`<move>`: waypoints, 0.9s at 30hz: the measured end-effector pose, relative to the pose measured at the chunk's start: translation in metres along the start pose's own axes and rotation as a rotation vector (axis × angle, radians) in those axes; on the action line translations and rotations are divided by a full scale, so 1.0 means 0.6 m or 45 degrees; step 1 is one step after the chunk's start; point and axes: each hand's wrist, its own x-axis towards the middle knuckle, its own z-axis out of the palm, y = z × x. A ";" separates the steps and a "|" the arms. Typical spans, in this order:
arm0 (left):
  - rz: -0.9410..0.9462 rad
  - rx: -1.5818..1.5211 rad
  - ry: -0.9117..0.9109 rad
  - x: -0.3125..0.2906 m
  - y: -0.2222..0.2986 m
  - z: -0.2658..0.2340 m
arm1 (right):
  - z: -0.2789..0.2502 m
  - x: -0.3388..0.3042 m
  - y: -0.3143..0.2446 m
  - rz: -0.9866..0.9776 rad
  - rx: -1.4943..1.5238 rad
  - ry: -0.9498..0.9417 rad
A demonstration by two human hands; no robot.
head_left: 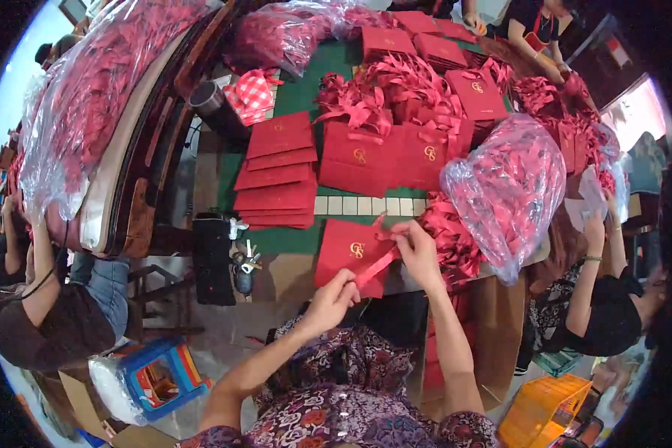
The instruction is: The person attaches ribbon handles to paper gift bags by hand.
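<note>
A red paper gift bag (337, 250) with a gold emblem lies flat at the near edge of the table in front of me. A red ribbon (378, 267) stretches across its lower right part, between my two hands. My left hand (328, 302) pinches the ribbon's lower left end, just off the bag's near edge. At the bag's upper right side, my right hand (420, 257) is closed on the ribbon's other end. The fingertips partly hide how the ribbon meets the bag. Just right of my right hand is a heap of red ribbons (455, 243).
Left of the bag lie a fanned stack of red bags (276, 175), a dark thermos (215, 104) and keys (246, 261). More bags (358, 160) stand beyond. A clear plastic sack (508, 183) of ribbons sits at right. Co-workers sit at both sides; an orange crate (545, 411) is on the floor.
</note>
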 end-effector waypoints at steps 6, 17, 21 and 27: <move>0.211 0.584 0.272 0.030 0.015 -0.062 | 0.003 -0.033 -0.048 -0.334 -0.906 0.101; 0.046 0.229 0.091 0.054 0.048 -0.074 | 0.075 -0.045 -0.064 -0.530 -0.450 -0.347; 0.059 0.233 0.060 0.056 0.041 -0.091 | 0.080 -0.042 -0.046 -0.446 -0.298 -0.413; 0.343 0.902 0.550 0.045 0.026 -0.072 | 0.082 -0.029 -0.024 -0.368 -0.351 -0.228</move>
